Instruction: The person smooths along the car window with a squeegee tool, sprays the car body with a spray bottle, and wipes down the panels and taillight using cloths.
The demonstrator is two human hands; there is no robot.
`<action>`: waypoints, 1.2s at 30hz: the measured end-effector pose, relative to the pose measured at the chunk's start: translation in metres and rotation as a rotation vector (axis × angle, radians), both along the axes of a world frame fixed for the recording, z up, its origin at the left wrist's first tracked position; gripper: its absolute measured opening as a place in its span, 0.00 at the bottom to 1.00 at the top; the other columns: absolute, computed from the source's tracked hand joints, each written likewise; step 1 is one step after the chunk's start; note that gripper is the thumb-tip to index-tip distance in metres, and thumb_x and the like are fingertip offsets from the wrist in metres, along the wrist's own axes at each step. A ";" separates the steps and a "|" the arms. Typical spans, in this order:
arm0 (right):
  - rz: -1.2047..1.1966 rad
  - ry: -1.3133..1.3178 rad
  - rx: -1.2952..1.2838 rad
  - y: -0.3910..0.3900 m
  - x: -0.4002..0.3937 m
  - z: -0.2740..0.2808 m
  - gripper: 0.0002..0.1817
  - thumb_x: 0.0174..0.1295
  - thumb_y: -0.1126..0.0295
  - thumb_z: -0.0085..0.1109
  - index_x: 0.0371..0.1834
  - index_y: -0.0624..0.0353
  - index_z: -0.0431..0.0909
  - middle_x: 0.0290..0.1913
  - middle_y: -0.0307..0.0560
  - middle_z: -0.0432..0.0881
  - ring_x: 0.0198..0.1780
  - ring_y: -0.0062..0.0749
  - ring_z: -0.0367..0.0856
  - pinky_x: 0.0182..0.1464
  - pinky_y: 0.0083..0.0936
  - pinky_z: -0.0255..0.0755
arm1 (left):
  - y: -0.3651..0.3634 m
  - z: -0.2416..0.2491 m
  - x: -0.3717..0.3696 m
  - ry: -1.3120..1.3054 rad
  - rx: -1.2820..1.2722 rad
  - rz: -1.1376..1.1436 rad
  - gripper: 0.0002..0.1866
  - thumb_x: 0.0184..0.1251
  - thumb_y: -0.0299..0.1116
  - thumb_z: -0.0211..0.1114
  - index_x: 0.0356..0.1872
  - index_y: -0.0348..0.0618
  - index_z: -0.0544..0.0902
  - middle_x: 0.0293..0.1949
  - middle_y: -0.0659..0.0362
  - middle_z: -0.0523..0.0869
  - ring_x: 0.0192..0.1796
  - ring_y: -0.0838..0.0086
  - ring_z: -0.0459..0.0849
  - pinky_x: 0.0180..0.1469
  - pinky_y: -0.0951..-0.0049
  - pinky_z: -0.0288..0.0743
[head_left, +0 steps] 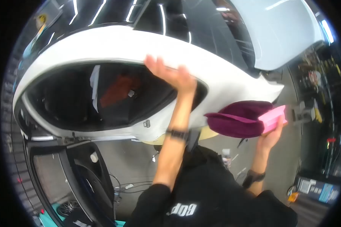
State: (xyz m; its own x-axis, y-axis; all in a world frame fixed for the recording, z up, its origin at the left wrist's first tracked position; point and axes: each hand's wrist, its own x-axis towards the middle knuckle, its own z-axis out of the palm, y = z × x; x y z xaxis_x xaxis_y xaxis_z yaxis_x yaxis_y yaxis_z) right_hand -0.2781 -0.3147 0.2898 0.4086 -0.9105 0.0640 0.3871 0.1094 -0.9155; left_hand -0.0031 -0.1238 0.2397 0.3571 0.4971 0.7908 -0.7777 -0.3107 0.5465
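While the maroon cloth fans out from the pink block beside the white car, we've got the block gripped in our R hand. Our L hand's empty, fingers loosely spread, nr top edge of door opening; can't tell if touching. Open door lower L.
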 end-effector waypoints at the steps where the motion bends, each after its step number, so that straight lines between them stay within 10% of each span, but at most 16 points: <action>1: -0.026 -0.030 0.031 0.002 -0.011 -0.002 0.25 0.79 0.54 0.49 0.69 0.62 0.69 0.60 0.52 0.80 0.62 0.39 0.79 0.64 0.38 0.75 | -0.008 0.004 0.007 0.104 0.107 0.069 0.31 0.78 0.46 0.50 0.71 0.33 0.64 0.77 0.37 0.56 0.80 0.43 0.51 0.79 0.41 0.43; 13: -0.228 -0.002 0.109 -0.005 -0.023 -0.004 0.25 0.79 0.56 0.49 0.68 0.66 0.69 0.62 0.50 0.79 0.61 0.36 0.79 0.64 0.35 0.72 | 0.021 -0.004 -0.026 -0.020 0.023 -0.085 0.34 0.76 0.44 0.51 0.73 0.30 0.58 0.78 0.36 0.54 0.82 0.47 0.50 0.81 0.44 0.40; 17: -0.290 -0.053 0.113 -0.018 -0.042 -0.016 0.26 0.79 0.56 0.50 0.69 0.66 0.68 0.63 0.51 0.78 0.62 0.36 0.79 0.65 0.35 0.72 | -0.024 -0.027 -0.008 -0.285 0.931 0.239 0.26 0.77 0.47 0.49 0.65 0.38 0.72 0.68 0.42 0.75 0.76 0.49 0.67 0.81 0.46 0.41; 18: -0.238 -0.109 0.117 -0.027 -0.036 -0.020 0.25 0.79 0.57 0.50 0.69 0.64 0.68 0.62 0.50 0.78 0.62 0.37 0.79 0.65 0.37 0.73 | -0.035 -0.030 -0.004 -0.352 0.474 -0.094 0.24 0.76 0.45 0.49 0.63 0.42 0.75 0.68 0.43 0.76 0.75 0.48 0.68 0.82 0.46 0.36; 23: 0.048 -0.154 0.194 -0.021 -0.023 -0.011 0.23 0.78 0.56 0.48 0.63 0.65 0.72 0.53 0.54 0.82 0.55 0.43 0.83 0.58 0.39 0.78 | -0.028 0.009 -0.027 -0.129 0.599 -0.160 0.19 0.76 0.43 0.50 0.57 0.45 0.79 0.65 0.46 0.79 0.73 0.50 0.72 0.81 0.46 0.40; 26: 0.294 -0.189 0.194 -0.033 -0.043 0.002 0.22 0.76 0.53 0.49 0.47 0.65 0.80 0.39 0.59 0.85 0.38 0.45 0.85 0.44 0.38 0.80 | -0.017 0.018 -0.067 0.082 0.376 -0.669 0.18 0.68 0.34 0.60 0.56 0.37 0.79 0.64 0.45 0.80 0.73 0.48 0.71 0.77 0.48 0.52; 28: 0.999 -0.658 0.257 -0.042 -0.043 0.001 0.27 0.74 0.50 0.50 0.29 0.65 0.81 0.26 0.61 0.82 0.22 0.44 0.78 0.28 0.36 0.74 | -0.025 0.012 -0.107 0.188 0.542 -1.114 0.26 0.64 0.33 0.68 0.63 0.38 0.76 0.70 0.43 0.74 0.77 0.47 0.65 0.77 0.47 0.54; 31: 1.249 -0.794 0.164 -0.043 -0.027 -0.002 0.30 0.73 0.49 0.49 0.22 0.64 0.79 0.22 0.59 0.81 0.15 0.37 0.70 0.21 0.31 0.65 | -0.059 0.024 -0.171 0.279 0.818 -1.366 0.58 0.50 0.36 0.81 0.81 0.42 0.52 0.77 0.42 0.61 0.81 0.49 0.58 0.79 0.52 0.54; 36: 1.037 -0.303 0.270 -0.052 -0.069 0.028 0.29 0.64 0.57 0.66 0.57 0.73 0.75 0.45 0.56 0.87 0.42 0.35 0.88 0.46 0.27 0.83 | -0.072 0.027 -0.193 0.896 0.494 -2.252 0.68 0.41 0.41 0.86 0.81 0.34 0.49 0.72 0.48 0.71 0.75 0.60 0.68 0.78 0.63 0.58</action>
State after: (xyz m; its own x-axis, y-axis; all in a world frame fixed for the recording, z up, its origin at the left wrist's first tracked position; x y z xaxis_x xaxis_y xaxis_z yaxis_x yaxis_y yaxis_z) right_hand -0.3468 -0.3667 0.3180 0.9807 -0.1357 0.1408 0.1955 0.6910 -0.6959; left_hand -0.1964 -0.1960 0.2663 0.0107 -0.9925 0.1217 0.2848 0.1197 0.9511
